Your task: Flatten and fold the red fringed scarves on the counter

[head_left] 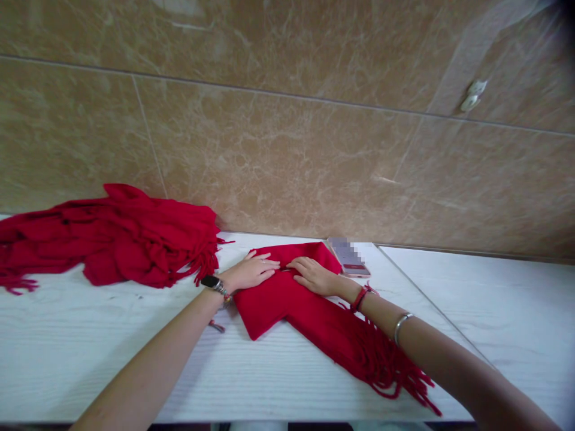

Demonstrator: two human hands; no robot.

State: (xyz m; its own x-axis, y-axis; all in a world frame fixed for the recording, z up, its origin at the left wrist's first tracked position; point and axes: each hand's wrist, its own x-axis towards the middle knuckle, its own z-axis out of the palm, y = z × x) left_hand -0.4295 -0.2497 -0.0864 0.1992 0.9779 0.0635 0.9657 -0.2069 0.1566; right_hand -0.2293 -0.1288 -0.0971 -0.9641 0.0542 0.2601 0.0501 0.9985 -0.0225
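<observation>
Red scarf (309,308) lies folded mid-table on the white tabletop (67,341), fringe near right. The left hand (252,272) rests flat on it, unclamped; whether the right hand (314,276) pinches cloth, I cannot tell. Far left: heaped red scarves (135,233).

I counted two bare hands: one left hand (251,273), one right hand (317,278). One folded red scarf (265,302), between the back and front edges of the tabletop (215,377). One red cloth heap (135,239) along the back edge, left; couldn't tell how many pieces. One phone (357,266), back edge. One watch (210,281), one silver bangle (399,327).
</observation>
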